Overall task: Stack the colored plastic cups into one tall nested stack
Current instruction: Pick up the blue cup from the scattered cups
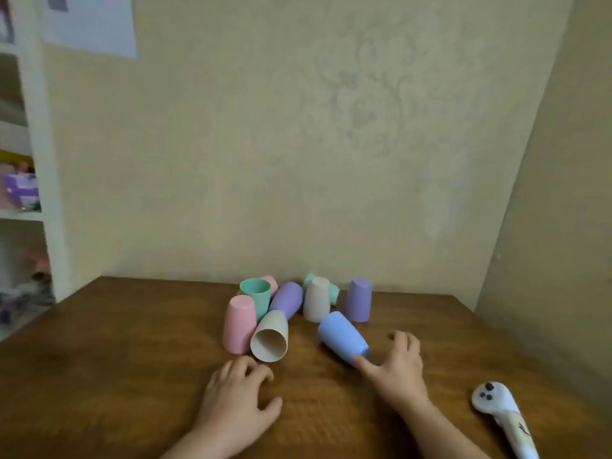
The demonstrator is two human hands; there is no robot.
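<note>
Left hand (236, 397) palm-down on the brown wooden surface (99, 376), fingers loosely curled, gripping nothing, just short of the open mouth of a beige cup (270, 337) lying on its side. Right hand (399, 371) spread wide, fingers apart, thumb tip touching the rim end of a blue cup (342, 336) tipped on its side; nothing clamped in it. Hands apart from each other, both near the front of the cup cluster.

Just left of the beige cup, touching it: a pink cup (239, 323) standing upside down. Behind those, an upright mint cup (255, 298) with its mouth up, and a second pink cup (271, 283) mostly hidden behind it. Leaning beside the mint one, a purple cup (287, 299) on its side. Further right, a pale beige cup (317, 303) upside down, with another mint cup (333, 293) lying behind it, partly hidden. Rightmost, an upside-down lilac cup (358, 304) near the wall. No cups nested; all scattered in one group at the back centre of the surface.

Far right, near the front edge: a white plush toy (496, 407) with dark dots, well apart from the cups. At the left edge, a white shelf unit (36, 160) with blurred contents.
</note>
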